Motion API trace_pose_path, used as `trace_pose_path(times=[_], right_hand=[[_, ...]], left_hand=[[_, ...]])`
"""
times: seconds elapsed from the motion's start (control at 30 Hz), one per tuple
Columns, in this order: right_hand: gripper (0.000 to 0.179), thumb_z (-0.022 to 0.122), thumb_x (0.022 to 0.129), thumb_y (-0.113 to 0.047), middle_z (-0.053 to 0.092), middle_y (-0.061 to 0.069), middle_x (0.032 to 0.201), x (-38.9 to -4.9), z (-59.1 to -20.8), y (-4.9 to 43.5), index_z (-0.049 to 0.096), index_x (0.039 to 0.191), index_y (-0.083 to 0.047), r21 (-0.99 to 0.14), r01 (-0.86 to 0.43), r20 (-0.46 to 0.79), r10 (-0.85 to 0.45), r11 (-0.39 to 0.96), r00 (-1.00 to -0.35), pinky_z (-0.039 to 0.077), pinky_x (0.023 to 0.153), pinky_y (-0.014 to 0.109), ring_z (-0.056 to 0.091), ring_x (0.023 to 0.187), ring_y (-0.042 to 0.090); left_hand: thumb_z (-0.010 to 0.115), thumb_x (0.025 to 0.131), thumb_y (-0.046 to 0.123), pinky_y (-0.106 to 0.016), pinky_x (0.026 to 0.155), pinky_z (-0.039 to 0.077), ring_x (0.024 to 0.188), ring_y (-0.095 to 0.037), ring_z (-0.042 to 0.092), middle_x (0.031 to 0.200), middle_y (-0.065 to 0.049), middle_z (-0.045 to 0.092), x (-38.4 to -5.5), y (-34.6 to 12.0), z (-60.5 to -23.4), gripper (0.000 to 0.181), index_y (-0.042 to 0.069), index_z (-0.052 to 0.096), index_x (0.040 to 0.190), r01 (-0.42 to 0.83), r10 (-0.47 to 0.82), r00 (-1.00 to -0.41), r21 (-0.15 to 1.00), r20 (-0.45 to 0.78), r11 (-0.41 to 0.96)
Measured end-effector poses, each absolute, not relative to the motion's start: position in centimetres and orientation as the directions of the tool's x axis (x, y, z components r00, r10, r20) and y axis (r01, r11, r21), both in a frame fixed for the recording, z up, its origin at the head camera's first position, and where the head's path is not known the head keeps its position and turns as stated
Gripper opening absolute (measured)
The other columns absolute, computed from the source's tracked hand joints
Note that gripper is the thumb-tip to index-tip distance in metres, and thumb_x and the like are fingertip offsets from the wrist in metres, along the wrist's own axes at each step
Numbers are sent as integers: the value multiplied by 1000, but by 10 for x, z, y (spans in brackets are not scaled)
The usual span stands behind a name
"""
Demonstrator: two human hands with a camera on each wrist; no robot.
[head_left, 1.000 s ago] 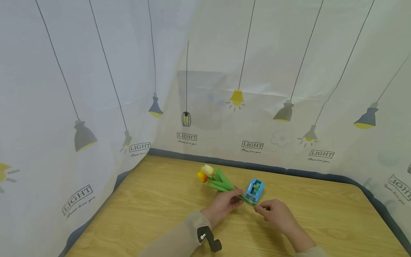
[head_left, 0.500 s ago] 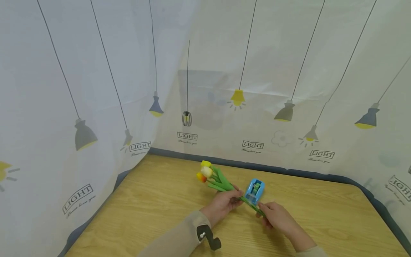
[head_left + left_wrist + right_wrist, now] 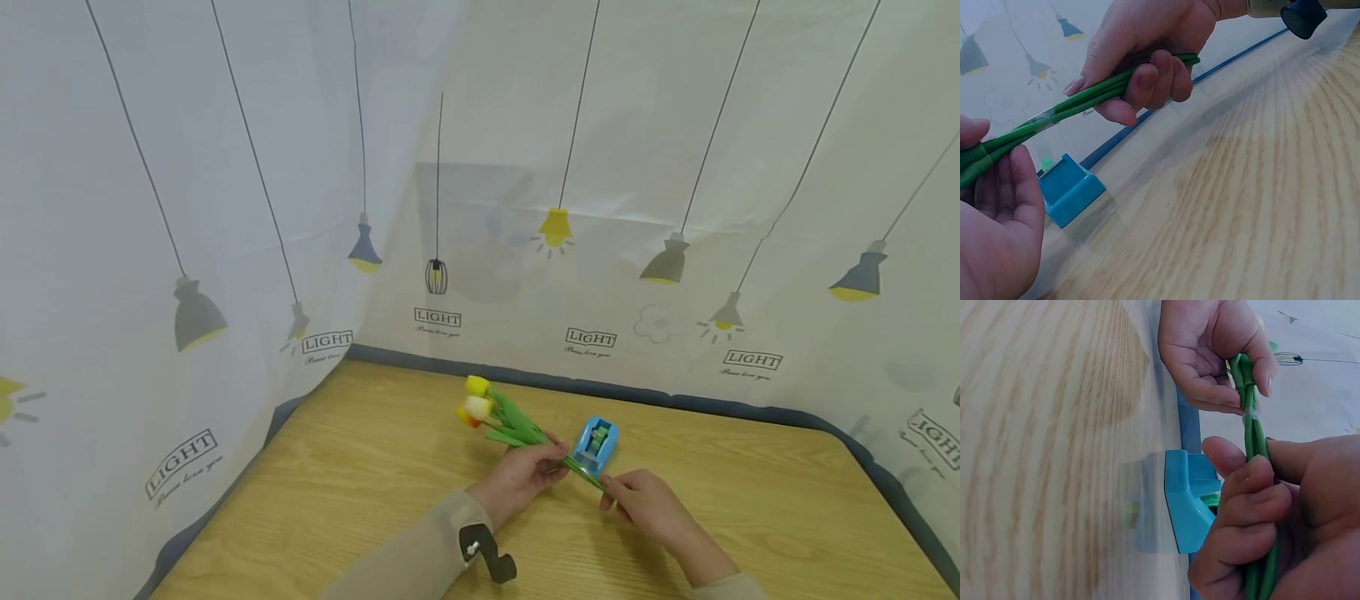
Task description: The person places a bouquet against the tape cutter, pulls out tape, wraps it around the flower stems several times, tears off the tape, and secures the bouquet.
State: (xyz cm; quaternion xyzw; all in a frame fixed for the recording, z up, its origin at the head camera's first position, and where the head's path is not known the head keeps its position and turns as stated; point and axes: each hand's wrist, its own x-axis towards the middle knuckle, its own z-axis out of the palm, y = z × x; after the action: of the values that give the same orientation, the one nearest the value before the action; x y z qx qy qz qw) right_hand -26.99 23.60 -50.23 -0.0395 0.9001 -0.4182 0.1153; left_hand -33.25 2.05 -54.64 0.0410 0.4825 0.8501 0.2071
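A bunch of artificial tulips (image 3: 517,425) lies slantwise across both hands, its yellow, cream and orange heads pointing to the back left. My left hand (image 3: 525,473) grips the stems just below the leaves. Farther down, near the cut ends, my right hand (image 3: 641,502) curls its fingers and thumb round the green stems (image 3: 1257,439). Between the hands, a band of clear tape (image 3: 1044,119) wraps the stems. Right behind them on the table stands a blue tape dispenser (image 3: 596,446) with a green roll core. In the right wrist view the dispenser (image 3: 1186,506) shows from its side.
The wooden table (image 3: 360,483) runs out on both sides of the hands. A whitish curtain (image 3: 495,275) printed with hanging lamps encloses it at the back and sides, with a dark blue hem along the table edge. A black mount (image 3: 489,554) sits on the left wrist.
My right hand slid down toward the stem ends, then back slightly up. The flower heads turned, bringing the yellow tulip into view at the top. My left hand stays in place.
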Motion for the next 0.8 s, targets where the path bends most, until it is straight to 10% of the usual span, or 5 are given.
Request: trace_pose_path(times=[0.8], right_hand=[[25,68,104,-26,61,0,64,-269,-501,230,77,85,-12,-688,20,-90,-58,726,-994,38,54,25,49,59,14]], left_hand=[[71,96,5,-23,83,63,87,-13,72,95,-5,75,-330,24,-548,10,11,70,88,-336,343,-922,814,-181,-474]])
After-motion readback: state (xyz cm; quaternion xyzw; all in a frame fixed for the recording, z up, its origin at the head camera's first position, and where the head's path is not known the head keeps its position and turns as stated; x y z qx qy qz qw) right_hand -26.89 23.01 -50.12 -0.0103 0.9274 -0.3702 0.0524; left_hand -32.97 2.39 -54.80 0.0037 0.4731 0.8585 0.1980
